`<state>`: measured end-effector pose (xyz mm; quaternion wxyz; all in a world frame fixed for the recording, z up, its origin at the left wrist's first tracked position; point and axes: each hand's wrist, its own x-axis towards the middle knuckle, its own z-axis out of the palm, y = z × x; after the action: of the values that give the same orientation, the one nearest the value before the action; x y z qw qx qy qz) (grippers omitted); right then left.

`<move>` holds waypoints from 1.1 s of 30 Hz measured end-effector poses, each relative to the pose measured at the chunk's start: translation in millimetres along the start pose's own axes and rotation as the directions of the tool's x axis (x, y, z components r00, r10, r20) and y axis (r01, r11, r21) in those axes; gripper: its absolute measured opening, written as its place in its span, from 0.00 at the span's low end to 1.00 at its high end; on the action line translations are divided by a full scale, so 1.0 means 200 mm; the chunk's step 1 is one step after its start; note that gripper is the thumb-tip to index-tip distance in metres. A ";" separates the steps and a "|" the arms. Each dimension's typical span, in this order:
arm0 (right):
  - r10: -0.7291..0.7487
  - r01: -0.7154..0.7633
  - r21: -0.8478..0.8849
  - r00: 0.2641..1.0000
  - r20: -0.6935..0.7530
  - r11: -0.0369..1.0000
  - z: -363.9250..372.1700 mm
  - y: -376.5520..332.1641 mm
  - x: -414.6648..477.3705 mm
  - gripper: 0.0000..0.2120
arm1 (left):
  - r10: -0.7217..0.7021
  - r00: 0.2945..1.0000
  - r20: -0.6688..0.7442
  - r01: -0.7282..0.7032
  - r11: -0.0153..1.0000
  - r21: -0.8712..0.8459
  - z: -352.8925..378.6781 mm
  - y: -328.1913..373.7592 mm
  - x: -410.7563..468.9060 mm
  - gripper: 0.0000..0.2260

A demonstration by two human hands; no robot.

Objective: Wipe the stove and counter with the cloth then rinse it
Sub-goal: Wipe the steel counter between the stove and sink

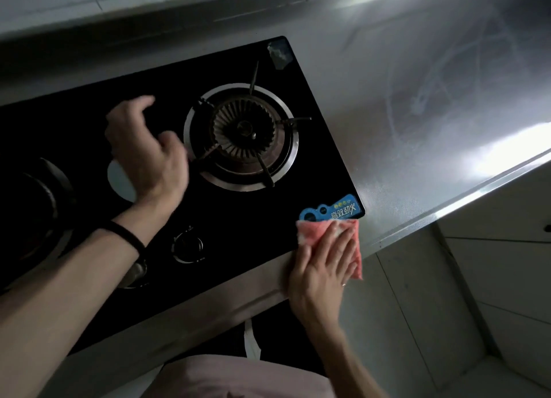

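Observation:
A black glass stove (167, 81) is set into a steel counter (432, 114). Its right burner (243, 135) carries a metal pan support. A pink and white cloth (313, 233) lies on the stove's front right corner, partly over the counter's front edge. My right hand (323, 266) presses flat on the cloth with straight fingers. My left hand (146, 150) hovers above the stove's middle, left of the burner, fingers loosely curled and holding nothing. A black band circles the left wrist.
A blue sticker (334, 211) sits at the stove's front right corner, just behind the cloth. A control knob (187, 247) is on the stove's front. The left burner (32, 206) is half out of view. A tiled wall rises behind the counter; floor lies below right.

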<state>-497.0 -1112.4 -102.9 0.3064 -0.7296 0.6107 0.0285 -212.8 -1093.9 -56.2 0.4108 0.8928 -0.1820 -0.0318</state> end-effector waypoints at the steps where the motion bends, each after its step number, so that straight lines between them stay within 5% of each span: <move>1: 0.014 -0.015 -0.010 1.000 -0.010 1.000 -0.06 0.03 0.07 0.34 | 0.112 0.994 0.015 -0.110 0.990 -0.085 0.04 0.10 -0.04 0.23; 5: 0.039 -0.039 -0.084 0.999 0.007 0.996 -0.27 0.15 0.32 0.33 | 0.428 0.832 0.352 -0.300 0.882 -0.363 0.23 0.51 -0.35 0.17; 8: 0.001 0.003 -0.075 0.998 0.057 0.997 -0.37 0.19 0.40 0.31 | 0.416 0.626 0.660 -0.376 0.902 -0.213 0.45 0.61 -0.59 0.22; 10: -0.068 0.074 -0.079 0.994 0.085 0.994 -0.40 0.22 0.40 0.31 | 0.310 0.589 0.747 -0.419 0.907 -0.046 0.61 0.59 -0.63 0.28; 15: -0.266 0.294 -0.144 0.946 0.187 0.945 -0.51 0.38 0.40 0.31 | 0.206 0.727 0.655 -0.486 0.828 0.278 0.91 0.52 -0.53 0.31; 21: -0.494 0.555 -0.133 0.808 0.322 0.821 -0.71 0.62 0.57 0.29 | 0.240 0.818 0.523 -0.483 0.781 0.396 1.05 0.49 -0.45 0.31; 29: -0.760 0.882 -0.069 0.439 0.479 0.466 -0.79 0.53 1.04 0.27 | 0.220 0.846 0.485 -0.449 0.785 0.427 1.06 0.50 -0.46 0.31; 31: -0.776 0.903 -0.079 0.405 0.483 0.422 -0.81 0.43 1.15 0.26 | 0.222 0.852 0.474 -0.439 0.795 0.418 1.06 0.51 -0.46 0.31; 33: -0.780 0.885 -0.093 0.448 0.436 0.456 -0.82 0.35 1.19 0.24 | 0.222 0.855 0.469 -0.432 0.804 0.408 1.06 0.52 -0.46 0.32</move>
<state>-554.9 -1403.3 -97.4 0.2598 -0.9572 0.0915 0.0891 -372.8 -1275.5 -127.3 0.1187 0.8959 -0.4181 -0.0918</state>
